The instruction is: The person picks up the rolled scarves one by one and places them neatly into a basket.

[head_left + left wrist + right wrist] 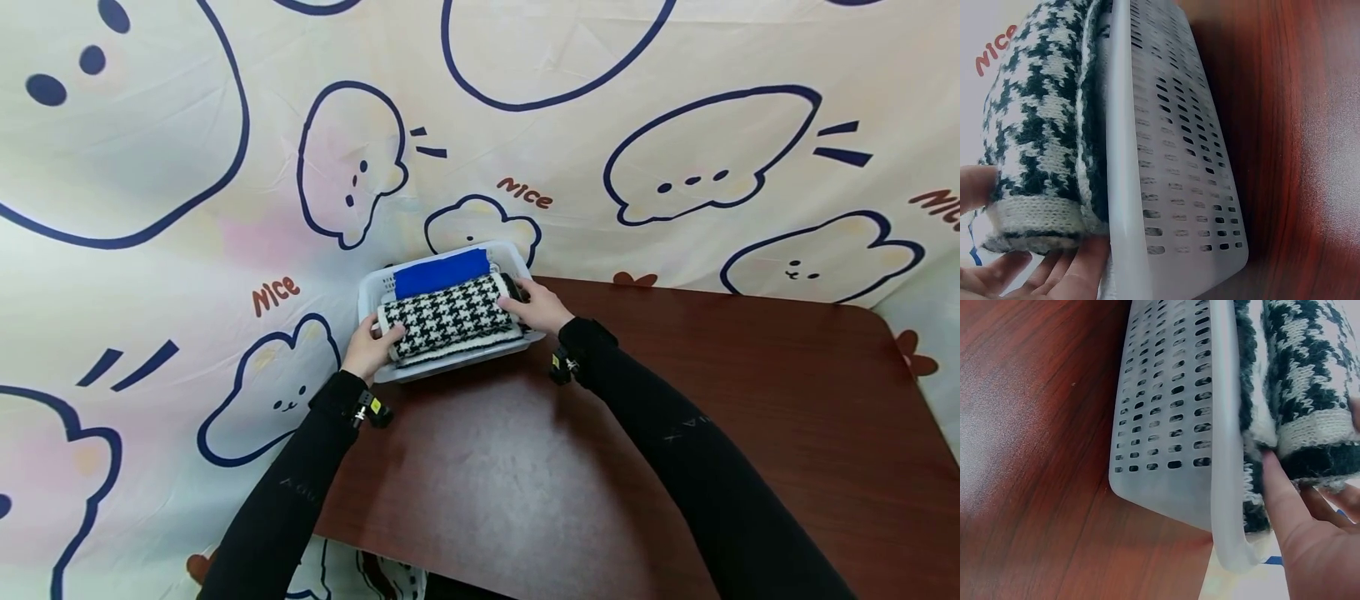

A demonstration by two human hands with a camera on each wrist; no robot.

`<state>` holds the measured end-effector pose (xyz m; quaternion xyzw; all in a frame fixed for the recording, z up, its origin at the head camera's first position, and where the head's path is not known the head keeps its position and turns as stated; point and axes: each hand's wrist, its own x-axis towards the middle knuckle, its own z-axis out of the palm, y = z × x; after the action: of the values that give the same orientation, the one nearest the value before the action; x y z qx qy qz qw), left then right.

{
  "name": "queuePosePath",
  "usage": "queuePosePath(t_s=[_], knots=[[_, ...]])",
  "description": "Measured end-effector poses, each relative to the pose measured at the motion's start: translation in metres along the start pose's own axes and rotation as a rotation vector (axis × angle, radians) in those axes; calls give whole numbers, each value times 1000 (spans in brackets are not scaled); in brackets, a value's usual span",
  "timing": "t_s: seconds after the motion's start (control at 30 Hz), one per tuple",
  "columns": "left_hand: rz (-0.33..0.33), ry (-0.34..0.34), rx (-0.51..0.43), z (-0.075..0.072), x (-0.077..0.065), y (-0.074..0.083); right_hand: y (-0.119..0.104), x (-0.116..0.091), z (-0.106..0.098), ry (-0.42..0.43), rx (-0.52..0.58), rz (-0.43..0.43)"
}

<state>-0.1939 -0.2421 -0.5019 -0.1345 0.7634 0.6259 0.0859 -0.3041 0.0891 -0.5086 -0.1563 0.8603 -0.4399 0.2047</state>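
A folded black-and-white houndstooth knit scarf lies in a white perforated plastic basket. My left hand grips the scarf's left end, thumb on top and fingers beneath, as the left wrist view shows. At the other end my right hand holds the scarf, its thumb over the top edge. In the right wrist view one finger reaches in beside the basket's rim, against the folded layers. Behind the scarf, in the same basket, sits a folded blue cloth. The scarf hides the basket's bottom.
The basket stands at the back left of a dark reddish-brown wooden table, close against a cartoon-printed curtain. Table surface stretches to the right and in front of the basket.
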Motion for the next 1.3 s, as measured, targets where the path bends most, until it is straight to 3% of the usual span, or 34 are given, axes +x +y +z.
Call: queuePosePath(t_s=[0.13, 0.3, 0.6, 0.77, 1.1, 1.3], knots=[[-8, 23, 25, 1, -4, 2, 0, -6, -2, -1, 73, -4], [38, 98, 121, 5, -14, 3, 2, -18, -10, -19, 219, -30], [258, 205, 206, 12, -28, 8, 4, -38, -25, 56, 289, -61], [349, 266, 278, 21, -35, 13, 6, -49, -30, 84, 270, -57], [650, 260, 431, 63, -35, 22, 16, -84, -44, 134, 278, -99], [751, 252, 489, 90, -36, 16, 24, -107, -43, 213, 230, -139]])
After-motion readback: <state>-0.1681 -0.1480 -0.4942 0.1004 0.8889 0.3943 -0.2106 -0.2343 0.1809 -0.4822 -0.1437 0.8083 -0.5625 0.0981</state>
